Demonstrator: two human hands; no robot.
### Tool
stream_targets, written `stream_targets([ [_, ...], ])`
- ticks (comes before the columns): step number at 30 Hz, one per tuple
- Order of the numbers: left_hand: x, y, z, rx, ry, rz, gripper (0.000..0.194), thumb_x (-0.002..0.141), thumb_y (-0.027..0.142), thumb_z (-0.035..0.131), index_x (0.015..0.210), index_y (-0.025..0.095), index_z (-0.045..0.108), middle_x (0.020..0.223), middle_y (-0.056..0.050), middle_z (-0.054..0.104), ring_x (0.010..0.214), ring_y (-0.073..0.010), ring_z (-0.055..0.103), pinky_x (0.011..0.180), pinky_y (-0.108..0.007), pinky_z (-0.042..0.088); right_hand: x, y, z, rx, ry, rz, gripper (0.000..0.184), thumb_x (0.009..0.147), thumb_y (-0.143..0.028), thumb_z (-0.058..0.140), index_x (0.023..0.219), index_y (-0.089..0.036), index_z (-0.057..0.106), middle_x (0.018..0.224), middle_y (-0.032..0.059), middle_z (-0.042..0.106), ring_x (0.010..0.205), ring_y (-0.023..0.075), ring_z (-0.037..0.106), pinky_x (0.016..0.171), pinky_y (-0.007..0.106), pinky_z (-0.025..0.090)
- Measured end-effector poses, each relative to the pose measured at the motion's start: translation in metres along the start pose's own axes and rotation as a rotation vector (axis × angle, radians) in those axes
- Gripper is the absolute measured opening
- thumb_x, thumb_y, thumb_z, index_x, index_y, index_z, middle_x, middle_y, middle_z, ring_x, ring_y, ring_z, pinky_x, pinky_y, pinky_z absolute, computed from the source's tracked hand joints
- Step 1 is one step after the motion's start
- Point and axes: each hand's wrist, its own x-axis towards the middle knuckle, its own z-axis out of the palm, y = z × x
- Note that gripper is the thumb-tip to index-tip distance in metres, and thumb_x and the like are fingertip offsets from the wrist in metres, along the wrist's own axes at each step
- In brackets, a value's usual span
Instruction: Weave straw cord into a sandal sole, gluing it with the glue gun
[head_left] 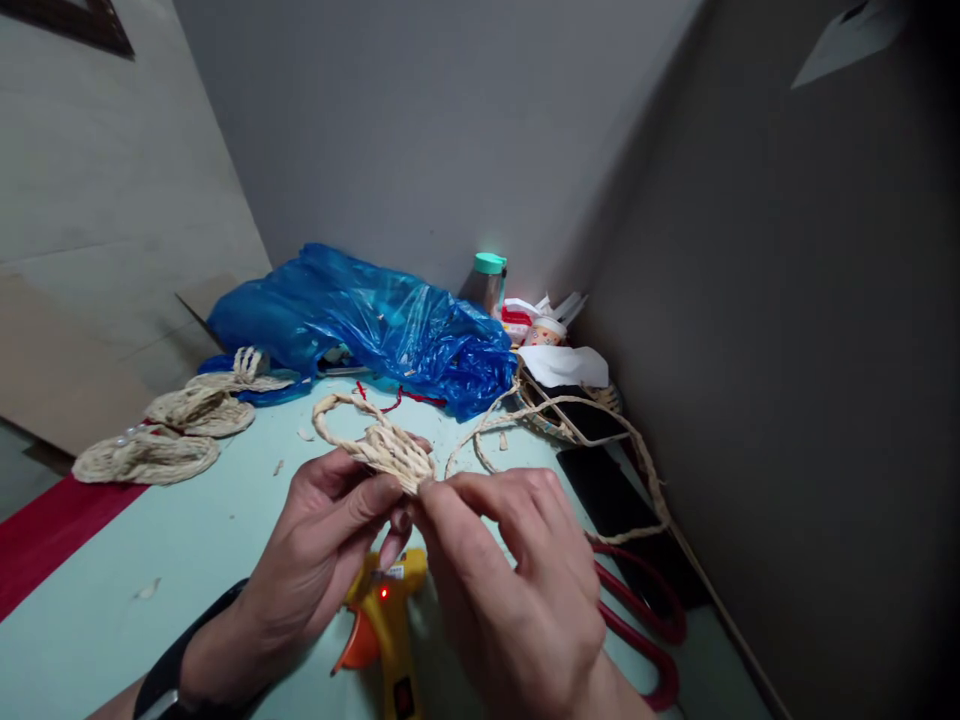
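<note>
My left hand [330, 525] pinches a small piece of twisted straw-coloured cord work [394, 450] between thumb and fingers. A loop of the same cord curves up from its left side. My right hand [517, 560] is closed at the lower right edge of the cord work, its fingertips pressed against it. A long loose cord [570, 400] arcs across the right of the table beyond my right hand. Under my hands lies a yellow hot glue gun [394, 620] with an orange trigger and a lit red light. My right fingertips partly hide the cord work's lower end.
Woven cord slippers [150, 455] lie at the left on the pale table. A blue plastic bag [360, 310] spreads along the back, beside a bottle with a turquoise lid [489, 280] and a paper cup [547, 330]. Red-handled scissors [645, 640] and a black phone-like slab [607, 500] lie at right.
</note>
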Motion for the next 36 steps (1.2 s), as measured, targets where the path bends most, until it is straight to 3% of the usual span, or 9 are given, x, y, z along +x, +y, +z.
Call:
stream_targets([
  [4,-0.004,-0.001,0.000,0.013,-0.014,-0.048,0.015,0.063,0.032,0.093,0.071,0.026,0.082,0.050,0.002,0.061,0.045,-0.0100,0.054,0.037,-0.015,0.046,0.002,0.005,-0.005,-0.041,-0.043,-0.092,0.019,0.096,-0.010,0.056,0.101,-0.008,0.075,0.087,0.0087,0.074,0.073,0.0202,0.057,0.067,0.038,0.042],
  [8,-0.007,-0.001,-0.001,-0.007,-0.034,-0.091,0.013,0.065,0.033,0.092,0.072,0.028,0.082,0.053,0.002,0.064,0.046,-0.0098,0.056,0.040,-0.014,0.049,0.004,0.012,-0.008,-0.072,-0.085,-0.148,0.023,0.096,-0.009,0.053,0.096,-0.008,0.076,0.082,0.0100,0.073,0.072,0.0212,0.054,0.065,0.037,0.042],
  [14,-0.004,-0.002,0.001,-0.074,0.093,-0.132,0.023,0.056,0.034,0.096,0.067,0.023,0.079,0.066,0.003,0.068,0.053,-0.0117,0.060,0.042,-0.018,0.052,0.002,0.016,-0.006,-0.010,-0.137,-0.187,0.025,0.095,-0.009,0.050,0.097,-0.005,0.074,0.081,0.0125,0.071,0.070,0.0221,0.052,0.062,0.038,0.042],
  [17,-0.003,-0.002,0.002,-0.083,0.171,-0.146,0.024,0.054,0.031,0.097,0.064,0.020,0.077,0.070,0.002,0.072,0.060,-0.0122,0.063,0.051,-0.018,0.057,-0.001,0.013,-0.002,0.011,-0.141,-0.150,0.019,0.093,-0.007,0.054,0.096,-0.004,0.073,0.079,0.0114,0.070,0.068,0.0210,0.052,0.061,0.038,0.042],
  [21,-0.003,0.000,0.003,-0.093,0.167,-0.159,0.024,0.054,0.026,0.097,0.066,0.019,0.077,0.070,0.001,0.072,0.068,-0.0119,0.064,0.065,-0.016,0.060,-0.004,0.008,0.004,0.080,-0.087,0.002,0.012,0.090,-0.004,0.059,0.088,-0.007,0.071,0.075,0.0089,0.069,0.066,0.0184,0.052,0.062,0.037,0.042],
  [26,-0.001,0.000,0.005,-0.085,0.220,-0.189,0.028,0.053,0.029,0.097,0.069,0.017,0.077,0.078,-0.002,0.074,0.072,-0.0156,0.065,0.058,-0.017,0.057,-0.004,0.003,0.007,0.035,-0.068,0.031,0.008,0.091,-0.006,0.062,0.089,-0.007,0.070,0.074,0.0082,0.069,0.064,0.0174,0.053,0.062,0.036,0.039],
  [29,-0.001,-0.001,0.005,-0.128,0.219,-0.207,0.022,0.056,0.024,0.094,0.066,0.016,0.076,0.077,-0.002,0.073,0.067,-0.0130,0.062,0.054,-0.016,0.055,-0.004,0.001,0.007,0.026,-0.061,0.070,0.008,0.092,-0.008,0.063,0.087,-0.010,0.069,0.071,0.0061,0.069,0.063,0.0169,0.055,0.063,0.036,0.039],
  [32,-0.002,-0.002,0.003,-0.179,0.232,-0.224,0.015,0.062,0.018,0.089,0.066,0.017,0.075,0.072,-0.001,0.069,0.064,-0.0121,0.059,0.056,-0.017,0.056,-0.002,0.000,0.005,0.044,-0.073,0.103,0.007,0.090,-0.009,0.065,0.085,-0.011,0.068,0.070,0.0053,0.069,0.063,0.0166,0.058,0.064,0.036,0.040],
  [36,-0.003,-0.002,0.002,-0.204,0.248,-0.269,0.019,0.060,0.020,0.091,0.066,0.018,0.073,0.072,0.000,0.068,0.065,-0.0134,0.059,0.062,-0.022,0.059,0.000,0.001,0.003,0.092,-0.118,0.166,0.010,0.090,-0.010,0.066,0.080,-0.012,0.068,0.068,0.0039,0.069,0.063,0.0160,0.059,0.065,0.036,0.040],
])
